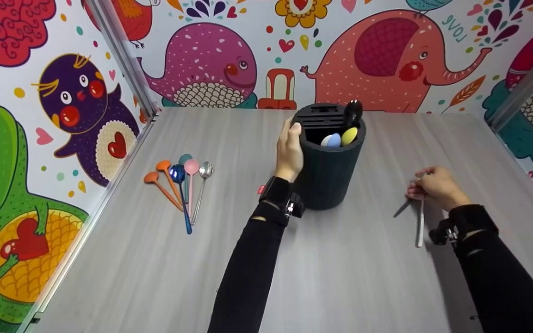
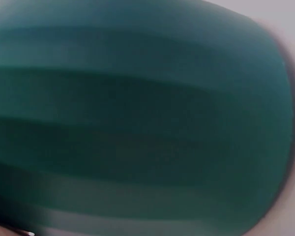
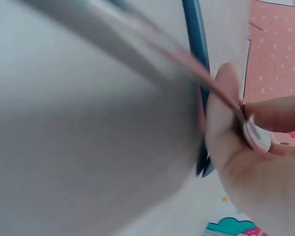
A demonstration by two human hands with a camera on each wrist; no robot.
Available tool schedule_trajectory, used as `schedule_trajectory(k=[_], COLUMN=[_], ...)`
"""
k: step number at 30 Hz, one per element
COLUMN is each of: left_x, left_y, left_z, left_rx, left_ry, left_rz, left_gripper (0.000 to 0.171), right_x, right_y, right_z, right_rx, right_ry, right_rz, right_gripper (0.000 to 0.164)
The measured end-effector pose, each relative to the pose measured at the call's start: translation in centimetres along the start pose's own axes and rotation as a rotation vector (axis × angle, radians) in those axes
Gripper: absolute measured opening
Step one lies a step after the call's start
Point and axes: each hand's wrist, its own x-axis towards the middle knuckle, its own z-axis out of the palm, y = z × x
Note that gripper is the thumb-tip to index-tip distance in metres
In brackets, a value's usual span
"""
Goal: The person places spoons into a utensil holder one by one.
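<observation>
A dark green ribbed utensil holder [image 1: 326,180] stands upright near the middle of the table and fills most of the left wrist view. My left hand [image 1: 289,152] grips its left side, fingertips up at the rim. Inside, a black utensil [image 1: 353,113] pokes up beside yellow [image 1: 349,136] and light-blue [image 1: 334,140] rounded ends. To the right, my right hand [image 1: 437,185] pinches a shiny spoon [image 1: 420,226] by its rounded end [image 3: 256,135], handle pointing down. Just by those fingers is a dark blue, slim utensil [image 3: 196,34], partly hidden behind the hand.
Left on the table lies a group of spoons: orange [image 1: 167,192], blue [image 1: 177,174], pink [image 1: 191,167] and silver [image 1: 206,170], among several. Printed panels [image 1: 211,60] wall the table at the back and sides. A metal rail [image 1: 123,51] runs up the left corner.
</observation>
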Motion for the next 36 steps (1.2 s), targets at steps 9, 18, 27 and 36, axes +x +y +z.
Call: schedule_trajectory(k=[9, 18, 27, 36], left_x=[0.0, 0.0, 0.0, -0.1], left_y=[0.0, 0.1, 0.1, 0.2], left_z=[0.1, 0.0, 0.0, 0.0], left_rx=[-0.003, 0.001, -0.004, -0.004], left_ry=[-0.004, 0.008, 0.019, 0.027], left_rz=[0.006, 0.013, 0.027, 0.023], left_gripper=[0.056, 0.059, 0.054, 0.054], right_x=[-0.3, -0.8, -2.7, -5.0], right_y=[0.4, -1.2, -4.4, -7.0], right_z=[0.6, 2.3, 4.3, 6.3], right_rx=[0.220, 0.316, 0.323, 0.324], right_ry=[-0.045, -0.048, -0.049, -0.070], right_rz=[0.074, 0.075, -0.095, -0.256], right_gripper=[0.024, 0.042, 0.042, 0.047])
